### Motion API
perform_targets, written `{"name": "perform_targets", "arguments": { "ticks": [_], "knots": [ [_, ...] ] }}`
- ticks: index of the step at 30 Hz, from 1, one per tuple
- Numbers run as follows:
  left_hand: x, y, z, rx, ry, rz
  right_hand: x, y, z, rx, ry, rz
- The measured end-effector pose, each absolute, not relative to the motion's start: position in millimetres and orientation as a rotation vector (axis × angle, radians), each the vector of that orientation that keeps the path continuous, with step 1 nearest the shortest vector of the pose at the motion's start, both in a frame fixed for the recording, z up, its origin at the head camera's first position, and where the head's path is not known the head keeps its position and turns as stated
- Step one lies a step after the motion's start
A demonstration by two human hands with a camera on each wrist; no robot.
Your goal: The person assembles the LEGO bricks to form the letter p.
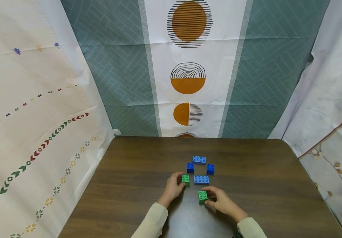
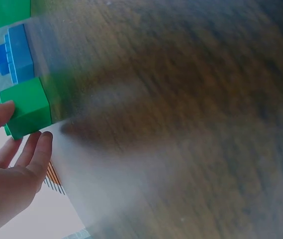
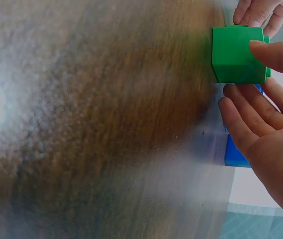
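Observation:
Between thumb and fingers, the left hand pinches a green brick, just left of the nearer light blue brick. The right hand grips another green brick from its right side, closer to the table's front. In the left wrist view the thumb and fingers of the left hand lie on two sides of its green brick. The right wrist view shows the right hand with its thumb on the near face of its green brick.
Beyond the hands on the brown table lie a far light blue brick and two small dark blue bricks, one left and one right. Patterned cloths hang behind the table and at both sides.

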State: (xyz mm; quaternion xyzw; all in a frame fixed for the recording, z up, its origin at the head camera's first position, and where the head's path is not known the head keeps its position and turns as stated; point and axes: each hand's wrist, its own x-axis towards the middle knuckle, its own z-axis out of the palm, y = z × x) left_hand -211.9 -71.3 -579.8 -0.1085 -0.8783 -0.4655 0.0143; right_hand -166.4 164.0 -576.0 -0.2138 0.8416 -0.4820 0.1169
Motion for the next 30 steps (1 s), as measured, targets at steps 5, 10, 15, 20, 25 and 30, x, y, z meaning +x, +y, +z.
{"name": "perform_targets", "arguments": {
  "ticks": [5, 10, 15, 20, 25, 30],
  "knots": [
    [-212.6, -71.0, -578.6, -0.305, -2.758, -1.446, -167.4, 164.0, -575.3, -0.609, 2.465, -1.422],
    [-212.6, -71.0, -578.7, -0.296, -2.764, -1.453, -167.5, 164.3, -575.2, -0.600, 2.465, -1.432],
    [-211.4, -71.1, -578.9, -0.297, -2.772, -1.457, -167.3, 164.6, -576.3, -0.592, 2.472, -1.432],
    [-210.5, -71.7, -579.5, -0.291, -2.784, -1.464, -168.0, 164.0, -577.3, -0.600, 2.491, -1.451],
    [-209.6, -72.7, -578.5, -0.309, -2.778, -1.459, -169.3, 161.8, -578.5, -0.557, 2.531, -1.481],
    [-208.9, -72.8, -577.2, -0.317, -2.769, -1.458, -172.7, 157.7, -580.5, -0.462, 2.579, -1.508]
  ]
}}
